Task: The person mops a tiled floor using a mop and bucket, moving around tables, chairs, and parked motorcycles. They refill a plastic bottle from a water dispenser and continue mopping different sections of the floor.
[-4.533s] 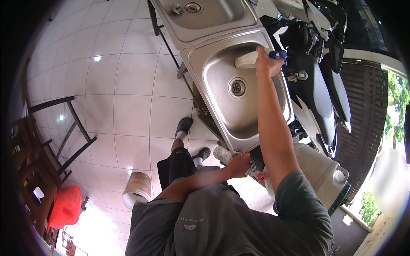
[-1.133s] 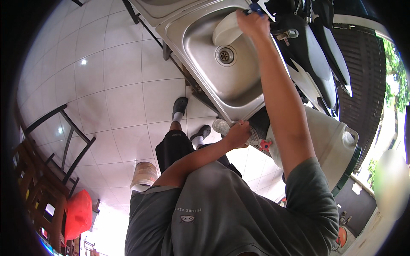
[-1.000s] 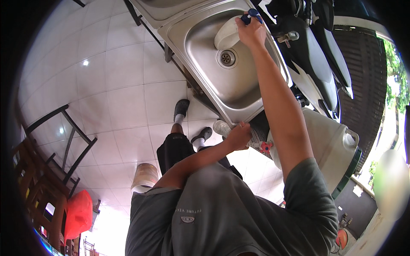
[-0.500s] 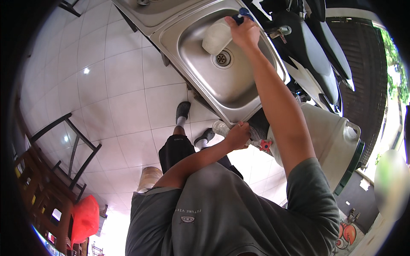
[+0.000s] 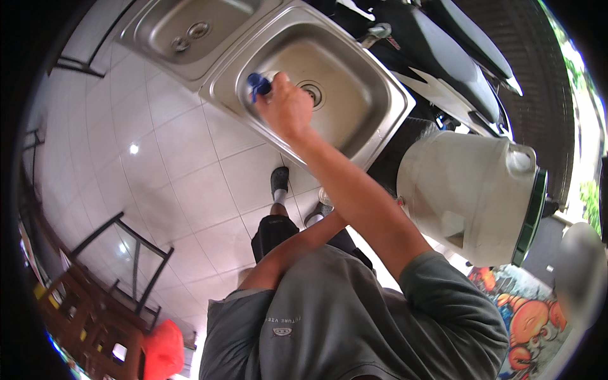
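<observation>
My right hand [image 5: 285, 109] is over the near left part of the steel sink basin [image 5: 351, 76]. Its fingers are closed round a bottle with a blue top [image 5: 258, 83]. The top sticks out past my fingers, while the hand hides most of the bottle's body. My left forearm [image 5: 297, 239] passes under my right forearm, which covers the left hand. Close to that crossing, a clear ribbed plastic piece [image 5: 325, 196] shows in part. A bit of the red tap [image 5: 400, 201] on the white barrel is visible beside my right forearm.
A second basin [image 5: 221, 12] adjoins at the upper left. The large white barrel [image 5: 456, 190] with a green lid lies at the right. Motorbikes [image 5: 437, 47] stand behind the sink. A black metal frame [image 5: 133, 253], brown wooden furniture [image 5: 88, 316] and a red bag [image 5: 164, 348] are at the lower left.
My right hand has swung left and nearer with the bottle, from the basin's far side. My left hand, visible earlier at the sink's near corner, is now behind my right forearm. The view has shifted.
</observation>
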